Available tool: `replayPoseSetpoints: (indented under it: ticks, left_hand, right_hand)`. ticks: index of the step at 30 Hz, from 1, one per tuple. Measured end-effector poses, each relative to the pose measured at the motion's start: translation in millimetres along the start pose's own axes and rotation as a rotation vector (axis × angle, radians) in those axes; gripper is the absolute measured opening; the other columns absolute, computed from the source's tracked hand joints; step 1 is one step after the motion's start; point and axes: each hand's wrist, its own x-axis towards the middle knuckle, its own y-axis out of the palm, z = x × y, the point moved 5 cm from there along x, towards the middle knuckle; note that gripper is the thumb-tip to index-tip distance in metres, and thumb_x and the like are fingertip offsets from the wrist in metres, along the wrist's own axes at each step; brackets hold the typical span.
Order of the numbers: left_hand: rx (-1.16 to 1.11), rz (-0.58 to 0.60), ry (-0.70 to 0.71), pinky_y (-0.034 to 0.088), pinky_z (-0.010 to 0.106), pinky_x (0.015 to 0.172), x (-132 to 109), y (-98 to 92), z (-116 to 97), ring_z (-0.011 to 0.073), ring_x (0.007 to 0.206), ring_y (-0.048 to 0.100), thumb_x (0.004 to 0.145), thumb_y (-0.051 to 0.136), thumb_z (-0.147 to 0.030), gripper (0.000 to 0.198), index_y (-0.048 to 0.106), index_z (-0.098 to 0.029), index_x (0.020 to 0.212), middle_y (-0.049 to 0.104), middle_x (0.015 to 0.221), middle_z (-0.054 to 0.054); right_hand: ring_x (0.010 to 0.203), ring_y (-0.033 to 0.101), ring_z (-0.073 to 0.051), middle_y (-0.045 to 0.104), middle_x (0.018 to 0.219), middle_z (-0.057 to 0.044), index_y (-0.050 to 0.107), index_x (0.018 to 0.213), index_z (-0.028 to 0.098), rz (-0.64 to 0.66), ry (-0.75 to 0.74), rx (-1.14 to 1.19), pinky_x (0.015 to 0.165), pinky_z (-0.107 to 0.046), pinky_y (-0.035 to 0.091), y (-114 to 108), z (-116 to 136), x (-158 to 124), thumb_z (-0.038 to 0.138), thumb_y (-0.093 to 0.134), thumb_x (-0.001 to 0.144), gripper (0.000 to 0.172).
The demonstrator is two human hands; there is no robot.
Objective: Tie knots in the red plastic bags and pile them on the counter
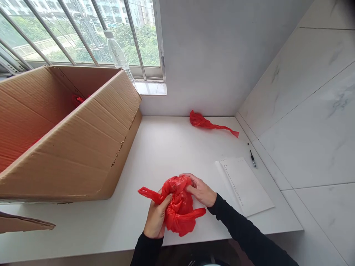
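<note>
A crumpled red plastic bag [181,207] is between my two hands, above the front part of the white tabletop [166,144]. My left hand [155,218] grips its left side, thumb pressed on the front. On the upper right, my right hand [202,190] pinches the bag's edge between thumb and fingers. One handle loop sticks out to the left and another to the right. Whatever the bag holds, if anything, is hidden by the plastic.
A large open cardboard box [83,147] with red plastic inside stands at left. Another twisted red bag [203,121] lies by the wall. At right are a white paper pad [249,188] and a black pen [252,159]. A clear bottle [118,53] stands at the window.
</note>
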Motion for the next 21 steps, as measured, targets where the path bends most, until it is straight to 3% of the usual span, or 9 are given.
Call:
replayPoseSetpoints:
  ticks: [2,5,8,11,17,21]
  left_hand:
    - [-0.010,-0.007,0.001,0.055,0.044,0.087,2.2,-2.8,0.6,0.0376,0.102,0.068,0.073,0.080,-0.027,0.051,0.068,-0.021,0.122,0.076,0.096,0.010]
    - [-0.035,-0.020,-0.001,0.053,0.045,0.092,4.0,-5.6,2.5,0.0381,0.107,0.067,0.072,0.081,-0.030,0.049,0.069,-0.021,0.119,0.076,0.100,0.010]
    - [-0.027,-0.043,0.005,0.052,0.044,0.095,3.2,-5.8,3.8,0.0376,0.110,0.066,0.072,0.080,-0.033,0.050,0.069,-0.022,0.120,0.076,0.106,0.011]
    - [0.037,-0.054,0.020,0.052,0.043,0.096,-0.1,-2.9,2.8,0.0366,0.110,0.065,0.073,0.080,-0.036,0.049,0.070,-0.022,0.119,0.075,0.109,0.011]
    - [0.124,0.049,0.020,0.052,0.042,0.093,-8.3,4.7,-2.4,0.0347,0.114,0.063,0.078,0.077,-0.034,0.050,0.065,-0.026,0.125,0.071,0.119,0.010]
    - [0.228,0.139,-0.003,0.051,0.044,0.093,-8.5,5.6,-1.9,0.0348,0.109,0.064,0.081,0.073,-0.036,0.038,0.069,-0.023,0.116,0.073,0.111,0.011]
  right_hand:
    - [0.089,0.064,-0.019,0.069,0.095,-0.003,0.066,0.105,0.021,0.058,-0.009,-0.010,0.084,-0.035,0.051,3.8,2.0,-1.2,0.050,0.068,0.083,0.036]
    - [0.080,0.062,-0.018,0.068,0.085,-0.001,0.068,0.092,0.019,0.029,-0.070,0.014,0.078,-0.034,0.051,4.5,10.1,-2.1,0.052,0.065,0.085,0.035]
    - [0.079,0.062,-0.017,0.067,0.085,-0.001,0.068,0.093,0.019,0.007,-0.104,0.019,0.078,-0.034,0.051,6.1,17.0,-3.2,0.052,0.064,0.086,0.034]
    - [0.091,0.063,-0.019,0.068,0.098,-0.002,0.064,0.102,0.021,0.055,-0.113,0.002,0.088,-0.036,0.050,12.9,19.1,-4.9,0.047,0.069,0.084,0.032]
    - [0.091,0.065,-0.021,0.069,0.098,-0.003,0.062,0.099,0.022,-0.073,-0.135,0.074,0.089,-0.039,0.052,9.9,17.9,-4.0,0.041,0.068,0.085,0.025]
    - [0.091,0.066,-0.021,0.069,0.099,-0.002,0.060,0.103,0.023,-0.136,-0.146,0.121,0.087,-0.038,0.053,2.7,16.9,-2.5,0.033,0.071,0.081,0.026]
